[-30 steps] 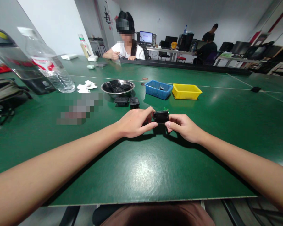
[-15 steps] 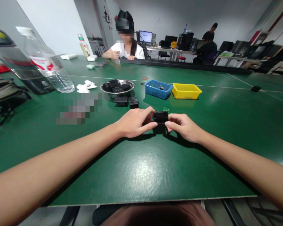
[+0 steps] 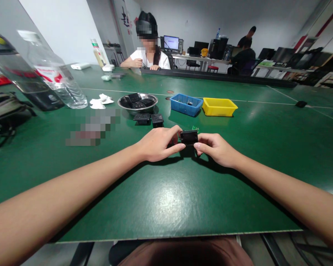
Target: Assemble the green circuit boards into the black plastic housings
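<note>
Between my two hands is a small black plastic housing [image 3: 189,137], held just over the green table [image 3: 166,199]. My left hand [image 3: 163,144] grips its left side, the thumb at the lower corner and the fingers curled behind. On the right side my right hand [image 3: 215,149] pinches it between thumb and fingers. A green circuit board [image 3: 195,129] shows just behind the housing's top right edge; whether it touches the housing I cannot tell. Two similar black parts, one [image 3: 142,118] left of the other [image 3: 157,120], lie beyond my left hand.
A metal bowl [image 3: 127,107] holds several black parts. To its right are a blue bin [image 3: 184,108] with small parts and a yellow bin [image 3: 219,108]. Bottles [image 3: 55,79] and crumpled tissue [image 3: 101,101] stand or lie at left. A person [image 3: 147,59] sits across the table.
My hands and the black housing stay nearly still. Across the table, the seated person's hand has shifted slightly.
</note>
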Demonstrator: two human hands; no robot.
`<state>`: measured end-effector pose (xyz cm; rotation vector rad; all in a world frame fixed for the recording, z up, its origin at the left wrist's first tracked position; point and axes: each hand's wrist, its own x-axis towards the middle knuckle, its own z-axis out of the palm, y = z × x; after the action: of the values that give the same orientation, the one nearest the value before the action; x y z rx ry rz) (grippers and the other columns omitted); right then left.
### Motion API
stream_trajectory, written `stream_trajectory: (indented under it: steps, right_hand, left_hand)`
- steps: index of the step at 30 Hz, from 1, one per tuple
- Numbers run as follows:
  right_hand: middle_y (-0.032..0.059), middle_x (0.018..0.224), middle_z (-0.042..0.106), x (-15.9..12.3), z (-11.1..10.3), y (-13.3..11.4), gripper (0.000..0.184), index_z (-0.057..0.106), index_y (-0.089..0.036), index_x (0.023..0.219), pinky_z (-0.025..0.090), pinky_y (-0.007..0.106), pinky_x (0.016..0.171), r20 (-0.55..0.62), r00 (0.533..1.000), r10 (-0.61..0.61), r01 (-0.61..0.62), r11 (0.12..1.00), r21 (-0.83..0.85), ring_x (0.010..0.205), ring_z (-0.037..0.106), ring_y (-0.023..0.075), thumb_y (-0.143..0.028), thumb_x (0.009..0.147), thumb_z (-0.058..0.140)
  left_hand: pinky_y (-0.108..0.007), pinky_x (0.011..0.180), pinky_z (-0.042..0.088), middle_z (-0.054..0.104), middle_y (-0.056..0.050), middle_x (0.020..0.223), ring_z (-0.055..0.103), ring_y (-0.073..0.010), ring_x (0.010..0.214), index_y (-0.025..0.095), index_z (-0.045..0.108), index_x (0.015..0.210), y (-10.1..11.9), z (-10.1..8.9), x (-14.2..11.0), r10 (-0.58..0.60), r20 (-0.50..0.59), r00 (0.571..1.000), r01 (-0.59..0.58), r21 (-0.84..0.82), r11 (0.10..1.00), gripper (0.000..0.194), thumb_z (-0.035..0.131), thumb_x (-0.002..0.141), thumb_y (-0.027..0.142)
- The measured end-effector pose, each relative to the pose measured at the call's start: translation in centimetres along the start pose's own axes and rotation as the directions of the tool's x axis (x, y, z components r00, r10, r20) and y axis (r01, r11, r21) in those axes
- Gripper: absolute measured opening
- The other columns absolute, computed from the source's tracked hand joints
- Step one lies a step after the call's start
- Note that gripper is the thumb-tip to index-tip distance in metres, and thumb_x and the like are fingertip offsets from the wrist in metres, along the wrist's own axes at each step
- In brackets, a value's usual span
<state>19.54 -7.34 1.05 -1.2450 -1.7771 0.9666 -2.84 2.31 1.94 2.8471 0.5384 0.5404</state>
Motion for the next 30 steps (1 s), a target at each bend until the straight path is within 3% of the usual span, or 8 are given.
stream_trajectory:
  steps: [30]
  right_hand:
    - [0.0000,0.069,0.063,0.04,-0.08,0.06,0.030,0.060,-0.017,0.083,0.041,0.027,0.064,0.012,1.000,0.003,-0.003,0.999,-0.035,0.065,0.057,0.0146,-0.045,0.091,0.061]
  left_hand:
    - [-0.030,0.065,0.043,0.068,-0.004,0.081,0.065,-0.0218,0.071,0.018,0.051,0.106,-0.02,-0.02,0.04,0.008,0.000,1.000,-0.008,0.005,1.000,0.039,0.043,0.096,0.054]
